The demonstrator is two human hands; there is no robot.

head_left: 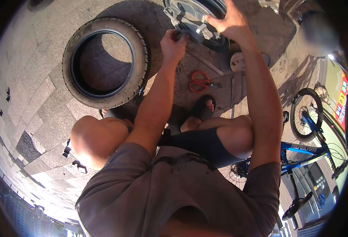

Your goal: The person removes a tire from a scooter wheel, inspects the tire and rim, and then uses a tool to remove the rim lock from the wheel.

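Observation:
Near the top of the view is a wheel assembly point(190, 14) with silver metal parts and a dark hub area. My right hand point(231, 25) is closed on its upper right side, thumb against a silver fitting. My left hand point(173, 49) has its fingers curled round a small dark part at the lower edge of the assembly; exactly what they hold is partly hidden. Below my hands lie red-handled scissors point(199, 81) and a long thin metal bar point(209, 63). A loose black tyre point(140, 63) lies on the paving left of my left arm.
A round greyish piece point(237, 61) lies beside my right forearm, with another thin bar point(232, 94) below it. A blue bicycle point(302, 147) is at the right, by a storefront. My bent knees and sandalled feet frame the work spot. A blurred grey round object point(318, 33) is upper right.

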